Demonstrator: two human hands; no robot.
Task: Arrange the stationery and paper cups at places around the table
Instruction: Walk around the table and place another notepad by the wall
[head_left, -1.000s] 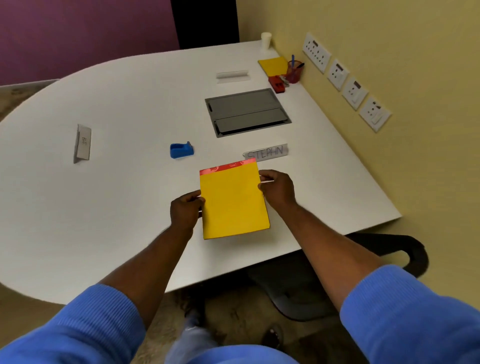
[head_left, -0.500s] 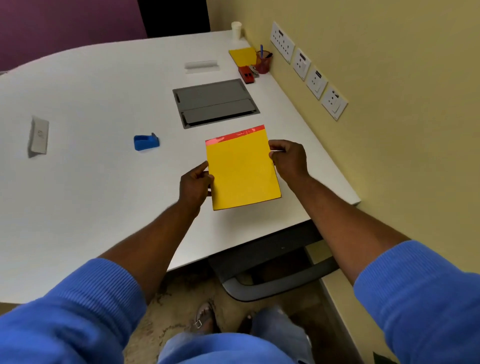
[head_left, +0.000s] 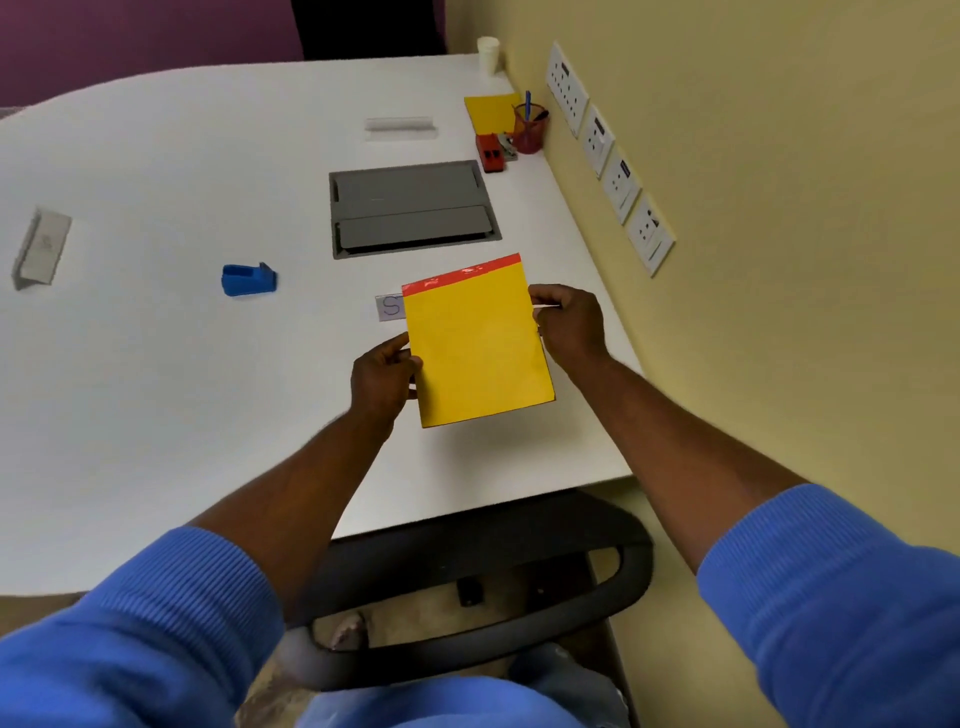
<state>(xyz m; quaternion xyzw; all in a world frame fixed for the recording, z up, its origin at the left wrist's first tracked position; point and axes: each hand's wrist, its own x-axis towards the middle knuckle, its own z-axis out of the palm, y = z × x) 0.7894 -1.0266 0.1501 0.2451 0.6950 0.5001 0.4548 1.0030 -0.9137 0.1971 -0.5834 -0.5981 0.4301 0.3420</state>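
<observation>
Holding the yellow notepad (head_left: 478, 343) by its side edges, I have my left hand (head_left: 382, 376) pinching the left edge and my right hand (head_left: 569, 325) pinching the right one. The pad hangs over the near right part of the white table (head_left: 156, 389), its red strip away from me.

Its far left corner covers most of a name card (head_left: 389, 306). Beyond that lies the grey cable hatch (head_left: 413, 208), and to the left a blue tape dispenser (head_left: 248, 279). In the far right corner, crowded against the wall, are a second yellow pad (head_left: 488, 111), a red pen holder (head_left: 530, 130), a red stapler (head_left: 491, 153) and a paper cup (head_left: 488, 53).

The table's right edge runs close along the yellow wall. The near edge lies just below the pad, with a chair (head_left: 467, 649) tucked under it. The wide left half lies open.

I count two yellow pads, one paper cup, three name cards (the others at the far side (head_left: 400, 126) and at the left (head_left: 44, 247)) and four socket plates (head_left: 608, 156).
</observation>
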